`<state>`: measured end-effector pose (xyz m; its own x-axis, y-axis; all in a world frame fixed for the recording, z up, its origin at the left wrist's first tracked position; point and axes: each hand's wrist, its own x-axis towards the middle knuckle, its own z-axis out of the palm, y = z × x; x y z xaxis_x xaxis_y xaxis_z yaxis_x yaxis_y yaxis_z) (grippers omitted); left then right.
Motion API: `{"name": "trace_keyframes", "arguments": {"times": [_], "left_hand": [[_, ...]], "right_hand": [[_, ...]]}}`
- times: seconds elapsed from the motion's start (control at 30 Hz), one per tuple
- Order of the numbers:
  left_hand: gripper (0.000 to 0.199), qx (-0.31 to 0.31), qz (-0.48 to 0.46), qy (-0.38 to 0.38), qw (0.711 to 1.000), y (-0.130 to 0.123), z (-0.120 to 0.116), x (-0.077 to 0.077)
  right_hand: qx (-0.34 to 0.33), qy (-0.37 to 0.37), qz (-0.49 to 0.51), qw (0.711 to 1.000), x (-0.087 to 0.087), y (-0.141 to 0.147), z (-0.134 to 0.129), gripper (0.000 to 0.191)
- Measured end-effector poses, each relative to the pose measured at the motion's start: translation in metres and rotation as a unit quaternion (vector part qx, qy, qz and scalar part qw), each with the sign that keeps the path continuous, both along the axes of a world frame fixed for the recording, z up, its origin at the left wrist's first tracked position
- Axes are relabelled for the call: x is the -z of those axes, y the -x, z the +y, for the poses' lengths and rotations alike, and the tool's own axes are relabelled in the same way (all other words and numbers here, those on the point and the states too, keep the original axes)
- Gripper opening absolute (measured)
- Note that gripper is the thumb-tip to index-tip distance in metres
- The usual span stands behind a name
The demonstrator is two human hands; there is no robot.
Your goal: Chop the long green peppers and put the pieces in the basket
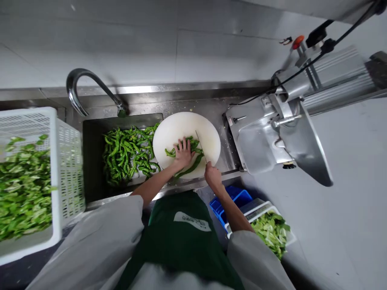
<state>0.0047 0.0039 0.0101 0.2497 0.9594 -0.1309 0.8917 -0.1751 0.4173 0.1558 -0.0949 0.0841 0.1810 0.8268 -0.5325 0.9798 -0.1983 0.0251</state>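
Observation:
A round white cutting board [169,127] lies over the right end of the sink. My left hand [183,154] rests on it with fingers spread, pressing down on a bunch of green chili peppers [193,141]. Closed round the handle of a knife [200,145], my right hand [213,175] is at the board's near right edge. The thin blade points away from me, just right of the peppers. A longer dark green piece [195,164] lies near the board's front edge, partly behind my left wrist.
Many green peppers fill the sink basin [93,161] under a curved faucet [90,74]. At left stands a white basket [56,181] of cut greens. A metal slicer [256,149] is at right. Below sit blue baskets [242,197] and a basket of leaves [272,231].

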Motion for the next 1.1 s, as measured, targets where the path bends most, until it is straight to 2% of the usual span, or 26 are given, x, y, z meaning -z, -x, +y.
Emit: {"name": "trace_keyframes", "arguments": {"times": [0.17,0.23,0.3,0.4,0.47,0.57,0.6,0.77,0.9,1.0,1.1], "left_hand": [[0.093,0.024,0.013,-0.056,0.998,-0.009,-0.046,-0.014],[0.089,0.046,0.037,-0.046,0.997,-0.013,-0.063,-0.012],[0.082,0.067,0.065,-0.029,0.995,-0.014,-0.068,-0.006],[0.079,0.104,0.079,-0.013,0.991,-0.006,-0.058,-0.002],[0.087,0.124,0.071,-0.004,0.99,0.001,-0.048,-0.004],[0.108,0.108,0.048,-0.007,0.993,0.002,-0.039,-0.009],[0.108,0.09,0.04,-0.011,0.995,0.0,-0.037,-0.01],[0.061,0.02,-0.032,-0.022,0.999,-0.009,-0.022,-0.006],[0.047,0.005,-0.115,-0.017,0.993,-0.004,-0.007,-0.005],[0.042,0.022,-0.185,-0.01,0.982,0.003,-0.001,-0.015],[0.037,0.027,-0.242,-0.051,0.968,0.02,0.017,-0.038]], "right_hand": [[0.008,-0.013,0.039,0.999,-0.004,-0.033,0.0,0.037],[-0.01,-0.014,0.04,0.999,-0.005,-0.045,-0.001,0.039],[-0.043,-0.01,0.045,0.998,-0.005,-0.054,-0.004,0.041],[-0.094,-0.007,0.055,0.994,-0.005,-0.064,-0.012,0.044],[-0.115,-0.009,0.06,0.991,-0.005,-0.073,-0.016,0.044],[-0.136,-0.013,0.064,0.989,-0.007,-0.088,-0.02,0.042],[-0.143,-0.014,0.063,0.988,-0.008,-0.093,-0.021,0.042],[-0.154,-0.014,0.037,0.987,-0.01,-0.11,-0.028,0.042],[-0.132,-0.01,0.022,0.991,-0.004,-0.112,-0.033,0.041],[-0.119,-0.018,0.031,0.992,0.002,-0.112,-0.034,0.038],[-0.102,-0.02,0.035,0.994,0.007,-0.112,-0.035,0.036]]}}
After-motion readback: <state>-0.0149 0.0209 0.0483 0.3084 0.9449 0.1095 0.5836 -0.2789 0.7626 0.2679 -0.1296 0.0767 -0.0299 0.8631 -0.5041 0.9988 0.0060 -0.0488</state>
